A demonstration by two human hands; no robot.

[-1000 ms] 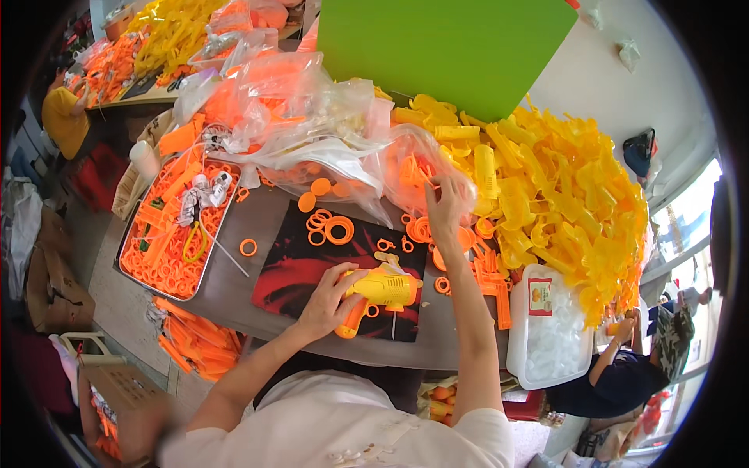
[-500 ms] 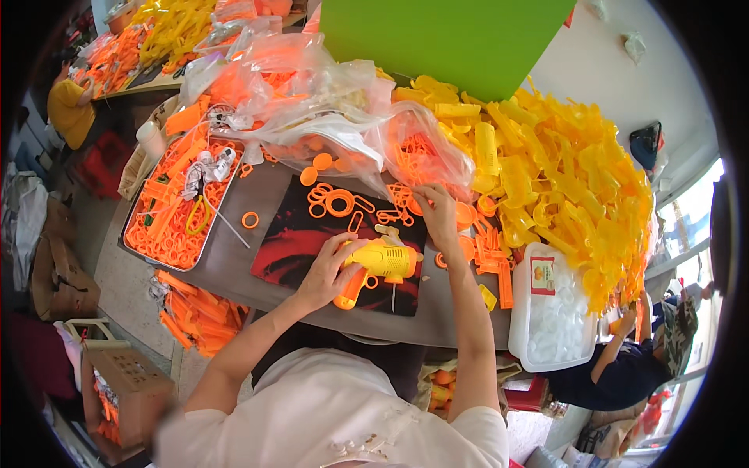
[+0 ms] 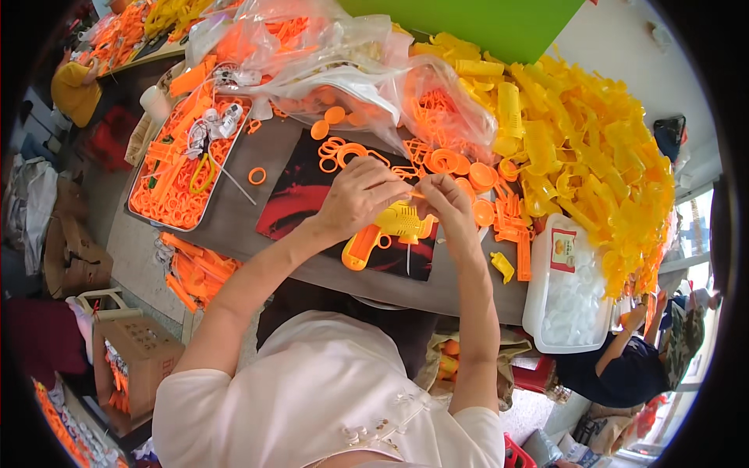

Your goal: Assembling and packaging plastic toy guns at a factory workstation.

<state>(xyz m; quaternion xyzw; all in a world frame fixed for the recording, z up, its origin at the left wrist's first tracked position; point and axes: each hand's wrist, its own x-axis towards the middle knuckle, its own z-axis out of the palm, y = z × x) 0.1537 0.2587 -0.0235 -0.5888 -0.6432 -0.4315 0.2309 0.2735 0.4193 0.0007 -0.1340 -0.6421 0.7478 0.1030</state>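
Note:
My left hand (image 3: 360,200) and my right hand (image 3: 446,200) meet above the mat, fingertips pinched together around a small orange plastic part (image 3: 417,192). Its shape is mostly hidden by the fingers. Just below them a yellow toy gun (image 3: 404,222) with an orange handle lies on the black and red mat (image 3: 292,204), touched by neither palm. Beyond the hands sit orange rings (image 3: 353,150) and oval loops. Orange round discs and cups (image 3: 483,178) lie right of my right hand.
At left stands a metal tray (image 3: 134,204) of orange parts, with a loose orange ring (image 3: 257,175) beside it. Yellow shells (image 3: 585,156) pile high at right, above a white tub (image 3: 573,285) of clear pieces. Plastic bags (image 3: 312,66) line the back. Another person (image 3: 624,355) works at far right.
My left hand has let go of the toy gun and moved up and right to meet my right hand. My right hand has come back from the orange parts with a small orange piece.

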